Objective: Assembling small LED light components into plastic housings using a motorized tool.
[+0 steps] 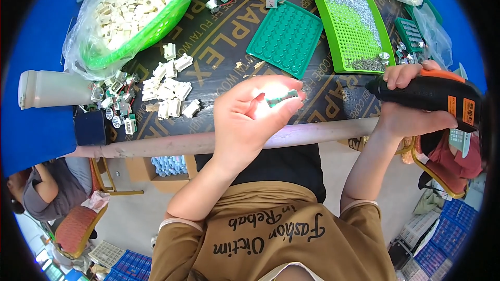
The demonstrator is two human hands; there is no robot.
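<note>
Above the table's near edge, my left hand is closed around a small green circuit board, with a bright white glow beside it in the palm. Most of that piece is hidden by the fingers. My right hand grips a black and orange electric screwdriver, its bit pointing left toward the left hand but apart from it. Left of my left hand lies a loose pile of white plastic housings. Beyond the hands is a dark green dimpled tray, next to a bright green perforated tray holding small metal screws.
A green basket lined with plastic film holds many cream housings at the far left. Wired boards with reflectors lie by a white container. A pale rail runs along the table's near edge. Other people sit at both sides.
</note>
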